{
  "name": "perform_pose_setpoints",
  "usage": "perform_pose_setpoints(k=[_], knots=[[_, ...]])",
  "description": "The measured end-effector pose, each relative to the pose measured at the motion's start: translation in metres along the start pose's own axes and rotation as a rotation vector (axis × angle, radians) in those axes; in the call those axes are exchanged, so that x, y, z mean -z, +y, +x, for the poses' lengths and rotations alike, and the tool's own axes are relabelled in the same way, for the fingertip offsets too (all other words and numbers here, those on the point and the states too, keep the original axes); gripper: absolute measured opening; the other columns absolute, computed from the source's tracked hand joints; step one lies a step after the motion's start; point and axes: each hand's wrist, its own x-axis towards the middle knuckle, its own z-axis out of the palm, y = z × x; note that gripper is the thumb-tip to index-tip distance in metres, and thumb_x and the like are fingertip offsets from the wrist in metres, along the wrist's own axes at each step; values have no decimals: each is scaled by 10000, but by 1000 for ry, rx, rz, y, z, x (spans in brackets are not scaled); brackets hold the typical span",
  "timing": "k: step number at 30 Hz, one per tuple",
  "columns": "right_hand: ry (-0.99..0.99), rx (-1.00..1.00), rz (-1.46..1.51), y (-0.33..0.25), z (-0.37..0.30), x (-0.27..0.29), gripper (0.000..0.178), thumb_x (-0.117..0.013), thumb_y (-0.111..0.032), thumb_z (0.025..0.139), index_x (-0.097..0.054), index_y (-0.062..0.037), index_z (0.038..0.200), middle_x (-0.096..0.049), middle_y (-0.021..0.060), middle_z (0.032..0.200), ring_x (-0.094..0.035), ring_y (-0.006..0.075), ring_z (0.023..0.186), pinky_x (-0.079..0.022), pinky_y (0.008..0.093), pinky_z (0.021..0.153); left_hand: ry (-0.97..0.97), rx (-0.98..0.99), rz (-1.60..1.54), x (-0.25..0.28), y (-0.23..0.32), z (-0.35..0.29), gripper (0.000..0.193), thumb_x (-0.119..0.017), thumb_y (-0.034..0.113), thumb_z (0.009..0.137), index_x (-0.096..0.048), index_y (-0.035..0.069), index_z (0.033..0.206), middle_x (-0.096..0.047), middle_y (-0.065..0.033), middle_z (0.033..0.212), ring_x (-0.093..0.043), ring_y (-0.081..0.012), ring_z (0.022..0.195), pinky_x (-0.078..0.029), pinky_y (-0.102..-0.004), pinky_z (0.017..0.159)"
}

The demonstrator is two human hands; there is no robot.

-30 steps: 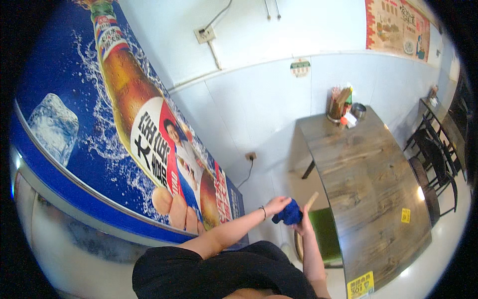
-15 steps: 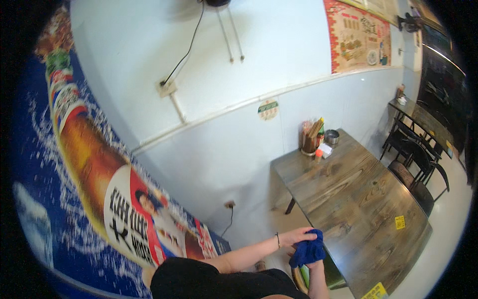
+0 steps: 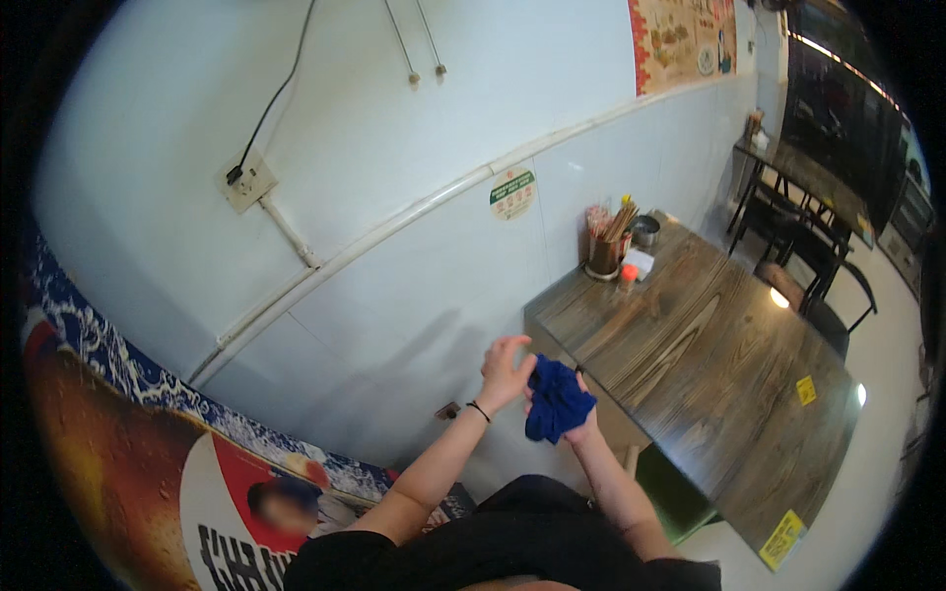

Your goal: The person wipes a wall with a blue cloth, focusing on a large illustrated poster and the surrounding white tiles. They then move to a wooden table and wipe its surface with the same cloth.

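Note:
A bunched dark-blue cloth (image 3: 558, 402) rests in my right hand (image 3: 583, 426), whose fingers wrap its right side and underside. Part of that hand is hidden beneath the fabric. My left hand (image 3: 506, 374), with a dark band at its wrist, is raised beside the cloth's upper left edge. Its fingers are apart and slightly bent, and the thumb side is close to the cloth; whether it touches cannot be made out. Both hands are held in the air left of the near edge of a wood-grain table (image 3: 680, 364).
At the table's wall end stand a chopstick holder (image 3: 603, 254), an orange-capped shaker (image 3: 628, 276), white napkins (image 3: 639, 262) and a metal bowl (image 3: 644, 230). A green-seated chair (image 3: 668, 497) is tucked by the table. Black chairs (image 3: 813, 261) stand beyond. A large poster (image 3: 128, 463) covers the left.
My hands have risen and shifted left, away from the table, with the cloth. The left hand has come off the cloth's top and spread its fingers. The view has turned too.

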Motion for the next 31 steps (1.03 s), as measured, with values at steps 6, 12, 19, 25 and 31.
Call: perform_pose_setpoints(k=[6,12,19,25,31], knots=[[303,39,70,-48,98,24,466,-397,-450,922,-533,-54,1128,-577,143,1058,-558,334,880,-457,494,813,79,197,-195,47,-77,9,298,-601,217,843,-568,101,1116,-531,-97,1121,-472,-270,1093,-384,-382,933],[308,323,-375,-151,218,-68,334,-534,-479,856,-607,-155,889,-599,27,779,-561,185,657,-468,338,584,114,495,-478,79,-103,-13,286,-562,205,895,-555,22,1114,-556,-99,1129,-511,-191,1065,-400,-318,919],[248,922,-409,-258,345,-134,259,-543,-384,869,-624,-138,877,-616,17,764,-547,134,639,-436,275,552,262,630,-391,104,-101,23,291,-555,237,909,-560,33,1117,-583,-29,1049,-530,-134,984,-424,-284,857],[697,1400,-1191,-358,423,-117,456,-508,-379,909,-558,44,1072,-580,157,1031,-528,256,914,-421,356,814,143,538,-449,87,-75,82,332,-558,277,909,-556,36,1136,-573,-18,1002,-521,-113,934,-426,-285,839],[972,1566,-1745,-366,474,-92,455,-539,-399,875,-536,-35,1146,-486,204,1244,-454,391,1107,-329,510,952,28,623,-466,70,-97,104,337,-570,279,901,-549,84,1175,-575,-11,1007,-525,-115,922,-422,-249,824]])
